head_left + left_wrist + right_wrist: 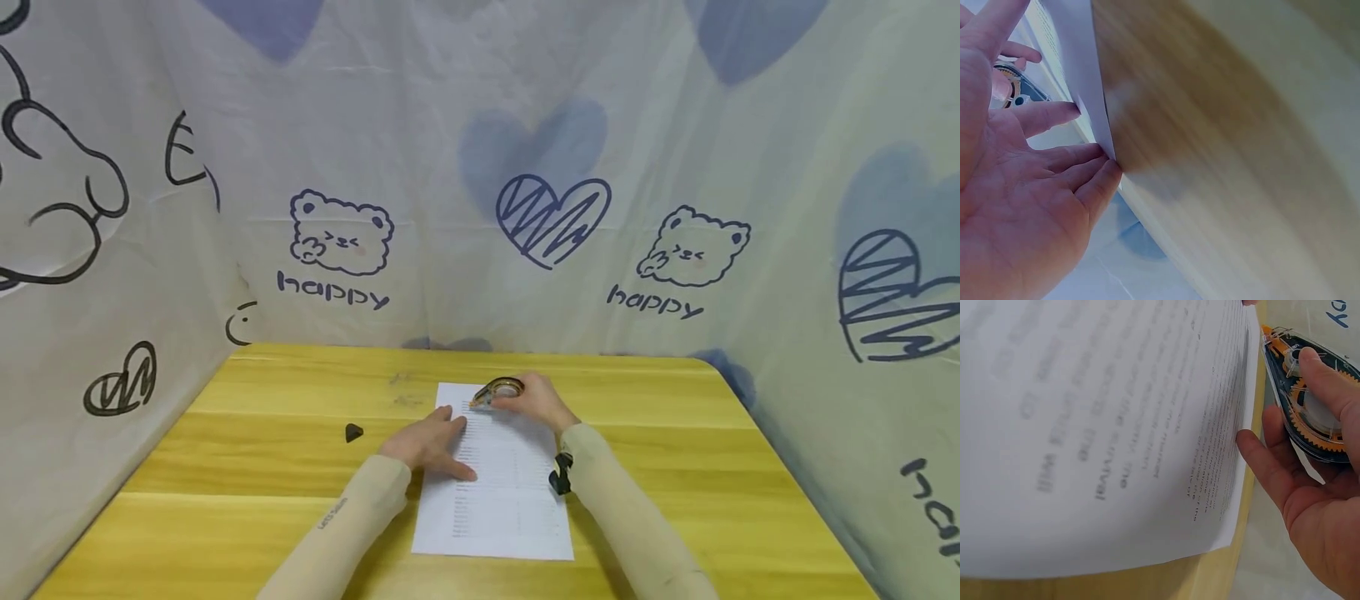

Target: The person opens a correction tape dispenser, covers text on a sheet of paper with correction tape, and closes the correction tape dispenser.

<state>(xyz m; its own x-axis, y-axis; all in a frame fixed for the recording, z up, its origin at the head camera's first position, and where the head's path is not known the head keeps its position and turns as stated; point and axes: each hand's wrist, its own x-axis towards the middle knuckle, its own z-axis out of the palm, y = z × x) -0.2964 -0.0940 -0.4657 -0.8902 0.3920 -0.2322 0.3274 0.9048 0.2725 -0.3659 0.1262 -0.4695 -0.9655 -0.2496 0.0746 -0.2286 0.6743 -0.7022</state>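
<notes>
A printed sheet of paper (510,500) lies on the yellow wooden table in the head view. My right hand (538,402) grips a correction tape dispenser (1317,419), a clear and dark case with orange gears. Its orange tip (472,405) is at the printed lines near the top of the sheet. My left hand (427,443) rests on the left part of the sheet with fingers spread and fairly straight. In the left wrist view, its fingertips (1110,167) touch the paper's edge.
A small black piece (354,432), perhaps a cap, lies on the table (262,450) left of the sheet. Behind and at the sides hang pale cloth walls (442,275) with hearts and bears. A black clip-like piece (561,475) sits at the right sleeve's cuff.
</notes>
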